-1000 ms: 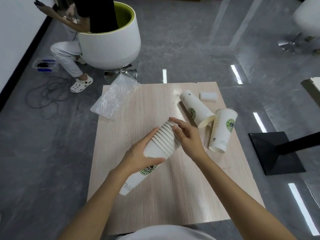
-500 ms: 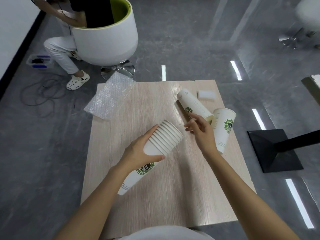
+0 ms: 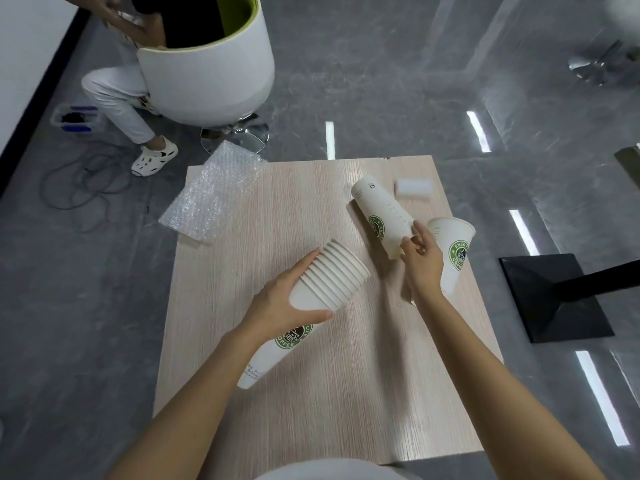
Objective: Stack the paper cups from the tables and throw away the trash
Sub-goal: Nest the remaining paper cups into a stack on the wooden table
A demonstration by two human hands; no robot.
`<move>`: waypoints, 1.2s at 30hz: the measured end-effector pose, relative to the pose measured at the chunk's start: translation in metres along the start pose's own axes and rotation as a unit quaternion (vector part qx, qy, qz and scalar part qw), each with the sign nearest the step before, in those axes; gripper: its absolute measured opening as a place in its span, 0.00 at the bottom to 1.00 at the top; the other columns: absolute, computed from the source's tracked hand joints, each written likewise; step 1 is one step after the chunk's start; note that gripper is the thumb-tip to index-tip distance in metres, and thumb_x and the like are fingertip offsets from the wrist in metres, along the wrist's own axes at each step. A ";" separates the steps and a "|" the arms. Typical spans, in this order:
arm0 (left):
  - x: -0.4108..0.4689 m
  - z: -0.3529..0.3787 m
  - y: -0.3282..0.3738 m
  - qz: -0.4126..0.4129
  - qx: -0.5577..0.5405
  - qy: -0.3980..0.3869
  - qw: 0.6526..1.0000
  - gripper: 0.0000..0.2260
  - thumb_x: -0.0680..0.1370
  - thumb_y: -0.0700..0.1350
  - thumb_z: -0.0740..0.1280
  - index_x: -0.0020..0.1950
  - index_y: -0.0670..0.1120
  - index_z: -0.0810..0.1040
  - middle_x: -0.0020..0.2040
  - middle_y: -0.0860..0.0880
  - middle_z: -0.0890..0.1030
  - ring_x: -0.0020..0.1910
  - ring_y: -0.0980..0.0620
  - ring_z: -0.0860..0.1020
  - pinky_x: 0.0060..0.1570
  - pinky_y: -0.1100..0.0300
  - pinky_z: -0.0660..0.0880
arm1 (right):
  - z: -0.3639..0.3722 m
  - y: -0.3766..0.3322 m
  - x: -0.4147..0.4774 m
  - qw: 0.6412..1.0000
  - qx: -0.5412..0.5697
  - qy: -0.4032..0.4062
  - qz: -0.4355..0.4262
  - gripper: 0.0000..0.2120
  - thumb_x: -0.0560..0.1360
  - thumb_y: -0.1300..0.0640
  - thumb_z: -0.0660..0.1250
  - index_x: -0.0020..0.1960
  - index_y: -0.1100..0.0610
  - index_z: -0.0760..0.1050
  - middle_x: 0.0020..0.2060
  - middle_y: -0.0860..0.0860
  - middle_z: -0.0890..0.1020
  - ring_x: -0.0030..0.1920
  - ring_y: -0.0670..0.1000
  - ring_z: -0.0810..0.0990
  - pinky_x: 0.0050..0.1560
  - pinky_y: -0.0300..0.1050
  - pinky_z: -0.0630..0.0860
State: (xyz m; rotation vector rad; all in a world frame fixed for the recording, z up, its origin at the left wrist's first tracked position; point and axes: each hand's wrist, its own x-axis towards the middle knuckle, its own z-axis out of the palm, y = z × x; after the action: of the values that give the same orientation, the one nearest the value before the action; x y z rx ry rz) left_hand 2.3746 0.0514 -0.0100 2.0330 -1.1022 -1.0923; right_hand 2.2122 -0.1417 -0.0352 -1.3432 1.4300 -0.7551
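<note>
My left hand (image 3: pixel 280 303) grips a tilted stack of white paper cups (image 3: pixel 329 275) with a green logo, rims pointing up and to the right, over the middle of the wooden table (image 3: pixel 346 393). A single cup lying on its side (image 3: pixel 379 216) rests at the table's far right; my right hand (image 3: pixel 420 261) has its fingertips on that cup's open rim, fingers curled around it. Another cup (image 3: pixel 453 254) lies just right of that hand, partly hidden by it.
A sheet of bubble wrap (image 3: pixel 211 192) overhangs the table's far left corner. A small white foam block (image 3: pixel 414 188) lies at the far right. A person sits in a round white chair (image 3: pixel 207 71) beyond the table. A black table base (image 3: pixel 554 296) stands to the right.
My right hand left the stack's rim and moved right and away to the lying cup's rim. My left hand keeps hold of the stack.
</note>
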 end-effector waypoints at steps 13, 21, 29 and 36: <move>-0.001 -0.005 -0.009 -0.016 -0.015 0.004 1.000 0.46 0.59 0.66 0.74 0.73 0.74 0.55 0.65 0.61 0.73 0.59 0.55 0.75 0.58 0.46 0.76 | 0.017 -0.004 0.005 0.997 0.074 -0.025 0.019 0.22 0.75 0.65 0.64 0.67 0.53 0.72 0.50 0.55 0.76 0.46 0.49 0.75 0.59 0.58 0.76; -0.007 -0.012 -0.015 -0.020 -0.025 0.020 0.999 0.47 0.57 0.66 0.74 0.73 0.72 0.57 0.65 0.61 0.74 0.59 0.54 0.75 0.59 0.48 0.76 | 0.021 -0.011 -0.014 0.992 0.110 -0.058 0.016 0.21 0.75 0.67 0.64 0.65 0.52 0.73 0.40 0.50 0.76 0.45 0.50 0.76 0.57 0.57 0.78; -0.018 -0.020 -0.025 -0.010 -0.032 0.033 0.999 0.47 0.57 0.65 0.75 0.72 0.74 0.57 0.65 0.60 0.74 0.60 0.54 0.75 0.59 0.48 0.75 | 0.016 -0.022 -0.031 0.985 0.160 -0.069 0.002 0.19 0.76 0.67 0.63 0.64 0.53 0.74 0.45 0.57 0.73 0.49 0.51 0.76 0.60 0.57 0.77; -0.030 -0.030 -0.037 0.001 -0.029 0.048 0.998 0.45 0.64 0.56 0.80 0.72 0.73 0.57 0.64 0.62 0.73 0.59 0.55 0.75 0.59 0.51 0.75 | 0.005 -0.048 -0.055 0.982 0.156 -0.074 -0.080 0.16 0.79 0.64 0.60 0.64 0.54 0.74 0.53 0.47 0.78 0.56 0.49 0.77 0.56 0.46 0.77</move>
State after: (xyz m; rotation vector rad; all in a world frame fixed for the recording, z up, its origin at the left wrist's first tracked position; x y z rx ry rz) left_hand 2.4046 0.0989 -0.0122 2.0159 -1.0125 -1.0025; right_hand 2.2274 -0.0968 0.0206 -1.2488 1.0472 -0.9223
